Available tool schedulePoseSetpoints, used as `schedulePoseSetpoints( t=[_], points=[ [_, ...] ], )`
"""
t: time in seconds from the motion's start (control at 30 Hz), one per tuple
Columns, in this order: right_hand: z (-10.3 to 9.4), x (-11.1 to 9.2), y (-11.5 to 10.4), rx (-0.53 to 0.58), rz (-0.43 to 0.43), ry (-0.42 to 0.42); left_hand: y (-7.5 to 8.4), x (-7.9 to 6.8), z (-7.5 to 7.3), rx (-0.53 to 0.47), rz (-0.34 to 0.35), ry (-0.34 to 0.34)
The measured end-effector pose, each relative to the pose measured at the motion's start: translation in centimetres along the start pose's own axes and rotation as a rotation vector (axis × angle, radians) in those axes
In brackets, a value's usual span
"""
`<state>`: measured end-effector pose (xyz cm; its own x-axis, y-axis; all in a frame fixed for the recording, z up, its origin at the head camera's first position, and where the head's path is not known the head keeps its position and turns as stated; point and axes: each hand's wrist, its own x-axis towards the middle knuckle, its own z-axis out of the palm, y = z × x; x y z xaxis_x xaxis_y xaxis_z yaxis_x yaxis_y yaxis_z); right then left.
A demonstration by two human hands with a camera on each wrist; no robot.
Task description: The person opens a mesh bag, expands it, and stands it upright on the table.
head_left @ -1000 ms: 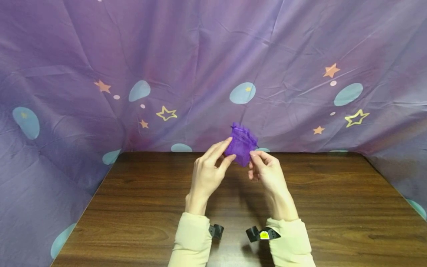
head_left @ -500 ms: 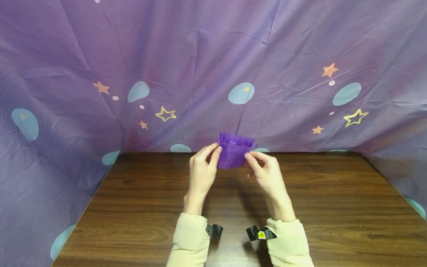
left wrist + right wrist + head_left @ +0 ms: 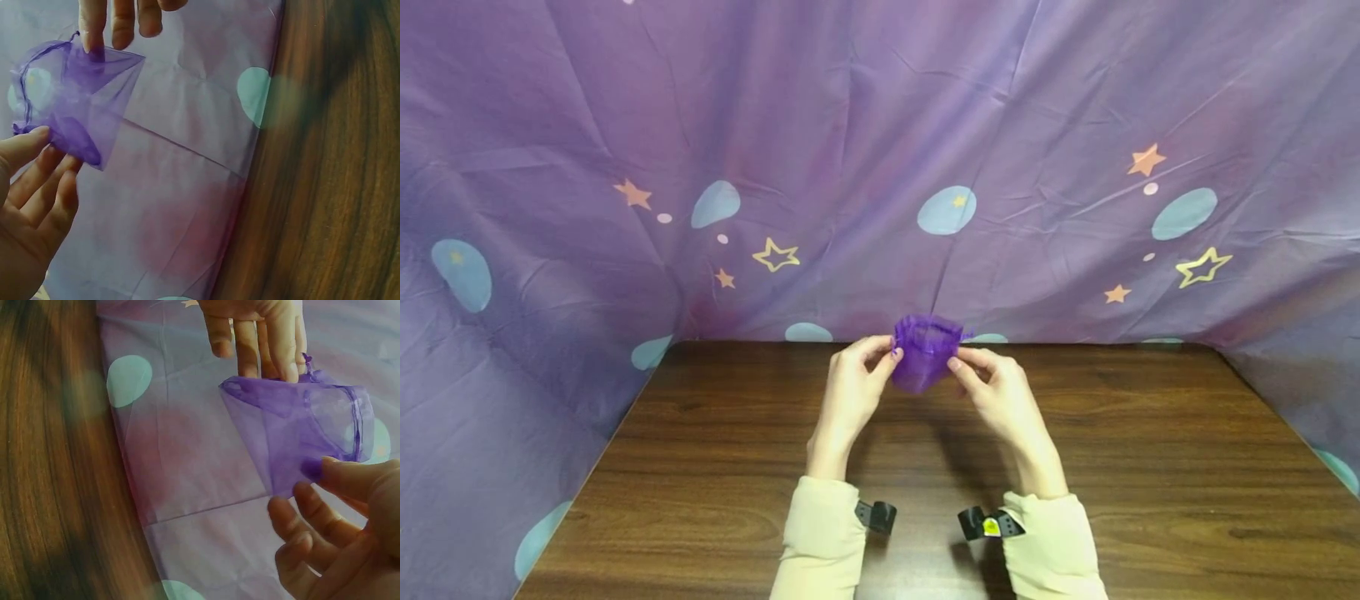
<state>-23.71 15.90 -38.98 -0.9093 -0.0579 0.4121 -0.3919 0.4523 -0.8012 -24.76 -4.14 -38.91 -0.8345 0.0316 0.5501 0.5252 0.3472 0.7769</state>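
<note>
A sheer purple drawstring pouch (image 3: pixel 921 367) is held up between the two hands, above the far part of the table. Its mouth faces up and gapes a little, with the cord running round below the rim. The left hand (image 3: pixel 852 387) pinches one side near the cord between thumb and fingers. On the opposite side, the right hand (image 3: pixel 1000 392) pinches the pouch edge the same way. In the right wrist view the pouch (image 3: pixel 281 428) looks see-through, and nothing shows inside it. The left wrist view shows the pouch (image 3: pixel 109 94) stretched between both hands' fingertips.
A dark wood-grain table (image 3: pixel 715 467) spreads beneath the hands. Behind it and at both sides hangs a purple cloth (image 3: pixel 850 150) printed with stars and blue ovals. Each sleeve cuff carries a black wrist mount (image 3: pixel 880 517).
The pouch has come down slightly and turned from tilted to upright. Its mouth has spread open. The left hand has shifted its pinch to the side near the cord.
</note>
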Motion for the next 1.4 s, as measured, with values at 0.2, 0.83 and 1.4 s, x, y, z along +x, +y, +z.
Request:
schedulePoseSetpoints(
  t=[0.2, 0.83, 1.4],
  points=[
    [0.2, -0.1, 0.6, -0.076, -0.005, -0.071, -0.5, -0.1, 0.4, -0.124, -0.121, -0.118],
    [0.7, -0.7, 3.9, -0.097, 0.084, -0.321, -3.3, -1.3, 1.4, 0.098, -0.212, -0.446],
    [1.2, -1.0, 5.3, -0.136, 0.126, -0.361, -4.6, -1.8, 2.0, 0.187, -0.230, -0.524]
  ],
)
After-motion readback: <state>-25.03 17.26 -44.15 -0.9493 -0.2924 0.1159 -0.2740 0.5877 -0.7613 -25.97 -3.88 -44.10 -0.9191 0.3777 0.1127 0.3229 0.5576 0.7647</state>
